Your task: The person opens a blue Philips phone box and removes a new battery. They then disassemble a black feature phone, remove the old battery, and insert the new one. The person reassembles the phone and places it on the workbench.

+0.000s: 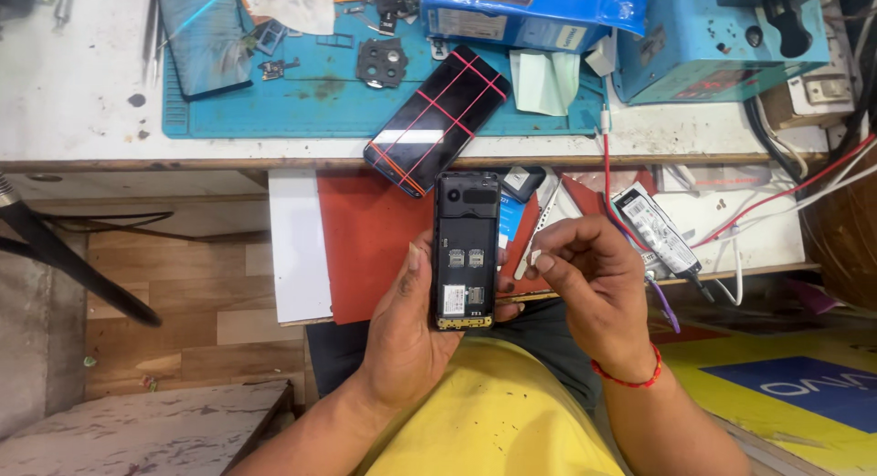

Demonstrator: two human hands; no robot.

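Note:
My left hand (411, 325) holds a small black bar phone (466, 249) upright with its back cover off, so the card slots and empty battery bay face me. My right hand (589, 280) hovers just to the right of the phone, its fingers curled, pinching what looks like a tiny white piece at the fingertips. A red thread bracelet (630, 377) circles my right wrist. A black battery with a white label (656, 227) lies on the pulled-out shelf to the right.
A black smartphone bound with red bands (438, 120) overhangs the bench edge on a blue work mat (301, 101). Blue boxes (534, 10), a blue machine (703, 42), a camera-ring part (382, 63), red and white wires (776, 197) and a red sheet (365, 243) surround.

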